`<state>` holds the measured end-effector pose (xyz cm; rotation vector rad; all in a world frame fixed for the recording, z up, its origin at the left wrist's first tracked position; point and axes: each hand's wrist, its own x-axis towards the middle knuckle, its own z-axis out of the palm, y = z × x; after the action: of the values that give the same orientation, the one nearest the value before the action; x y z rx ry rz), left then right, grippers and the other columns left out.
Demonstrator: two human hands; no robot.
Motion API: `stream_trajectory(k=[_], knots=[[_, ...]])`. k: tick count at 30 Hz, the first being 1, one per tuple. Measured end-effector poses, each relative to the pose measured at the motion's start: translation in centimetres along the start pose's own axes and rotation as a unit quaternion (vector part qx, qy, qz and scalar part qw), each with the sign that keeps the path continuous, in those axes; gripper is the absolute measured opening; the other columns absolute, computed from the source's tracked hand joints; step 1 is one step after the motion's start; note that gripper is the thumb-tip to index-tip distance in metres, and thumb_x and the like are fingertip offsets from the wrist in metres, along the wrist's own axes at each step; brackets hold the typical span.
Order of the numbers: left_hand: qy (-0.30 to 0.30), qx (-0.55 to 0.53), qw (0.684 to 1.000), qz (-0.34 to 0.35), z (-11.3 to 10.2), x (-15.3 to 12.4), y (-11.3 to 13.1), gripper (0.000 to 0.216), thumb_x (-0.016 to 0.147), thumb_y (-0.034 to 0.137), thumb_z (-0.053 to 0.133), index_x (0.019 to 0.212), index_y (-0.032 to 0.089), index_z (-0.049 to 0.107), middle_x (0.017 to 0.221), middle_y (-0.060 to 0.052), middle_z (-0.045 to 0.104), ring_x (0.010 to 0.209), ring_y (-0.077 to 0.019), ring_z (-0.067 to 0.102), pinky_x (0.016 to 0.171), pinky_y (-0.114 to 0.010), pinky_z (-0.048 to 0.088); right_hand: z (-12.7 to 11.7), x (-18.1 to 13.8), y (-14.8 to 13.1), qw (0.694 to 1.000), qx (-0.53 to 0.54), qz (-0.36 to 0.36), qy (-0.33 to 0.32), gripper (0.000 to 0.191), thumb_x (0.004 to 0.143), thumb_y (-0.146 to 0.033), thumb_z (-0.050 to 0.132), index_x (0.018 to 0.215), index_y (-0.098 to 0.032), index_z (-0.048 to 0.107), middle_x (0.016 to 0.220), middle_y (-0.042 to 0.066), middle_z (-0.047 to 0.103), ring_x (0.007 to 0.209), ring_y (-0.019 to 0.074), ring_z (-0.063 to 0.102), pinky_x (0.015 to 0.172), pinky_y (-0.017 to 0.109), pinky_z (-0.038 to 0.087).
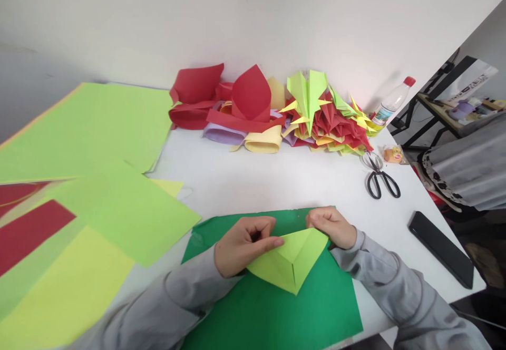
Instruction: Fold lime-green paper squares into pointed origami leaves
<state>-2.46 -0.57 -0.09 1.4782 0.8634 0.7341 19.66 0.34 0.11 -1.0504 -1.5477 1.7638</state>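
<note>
Where left hand [245, 244] and right hand [332, 227] grip, creased lime paper [292, 265] tapers.

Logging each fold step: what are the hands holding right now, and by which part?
A folded light-green paper: the left hand pinches its upper left edge, the right hand its upper right corner. It lies on a dark green sheet.

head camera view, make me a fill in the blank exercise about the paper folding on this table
1. The left hand and right hand hold a folded light green paper on a dark green sheet, which lies on a ____ table.
2. The scissors have ____ handles.
3. The plastic bottle has a ____ cap.
4. The phone lies to the ____ of the hands.
Missing words: white; black; red; right.
</note>
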Motion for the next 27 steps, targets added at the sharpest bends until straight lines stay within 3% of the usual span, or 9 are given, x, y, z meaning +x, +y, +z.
stream_trajectory(k=[2,9,14,27], knots=[[0.002,-0.004,1.000,-0.003,-0.03,0.03,-0.05,0.053,0.075,0.049,0.063,0.050,0.019,0.025,0.053,0.007,0.026,0.049,-0.0067,0.025,0.046,-0.022,0.023,-0.12,0.02,0.12,1.000,0.009,0.009,0.008,0.062,0.074,-0.075,0.050,0.052,-0.017,0.046,0.046,-0.006,0.037,0.045,0.0062,0.030,0.044,0.022,0.022],[0.006,-0.004,1.000,-0.017,-0.02,0.08,0.01,0.053,0.074,0.050,0.063,0.050,0.019,0.027,0.053,0.008,0.027,0.048,-0.0063,0.026,0.045,-0.022,0.024,0.11,-0.07,-0.40,1.000,-0.020,0.014,0.004,0.059,0.067,-0.065,0.067,0.047,-0.018,0.038,0.044,-0.008,0.033,0.043,0.0038,0.026,0.041,0.021,0.019],[-0.002,-0.037,0.998,-0.054,-0.10,0.08,-0.02,0.050,0.077,0.059,0.055,0.056,0.019,0.034,0.054,0.008,0.027,0.047,-0.0066,0.027,0.044,-0.021,0.023,-0.37,-0.01,-0.31,0.998,-0.020,0.001,0.063,0.055,0.066,-0.064,0.068,0.050,-0.017,0.044,0.045,-0.007,0.039,0.043,0.0042,0.029,0.041,0.020,0.022],[0.032,0.004,0.999,-0.025,0.22,0.31,0.30,0.048,0.079,0.056,0.055,0.055,0.020,0.034,0.055,0.007,0.027,0.049,-0.0077,0.028,0.046,-0.023,0.023,-0.51,0.20,-0.04,0.995,-0.065,-0.018,0.073,0.054,0.070,-0.062,0.065,0.052,-0.018,0.042,0.045,-0.008,0.034,0.043,0.0043,0.026,0.041,0.021,0.020]])
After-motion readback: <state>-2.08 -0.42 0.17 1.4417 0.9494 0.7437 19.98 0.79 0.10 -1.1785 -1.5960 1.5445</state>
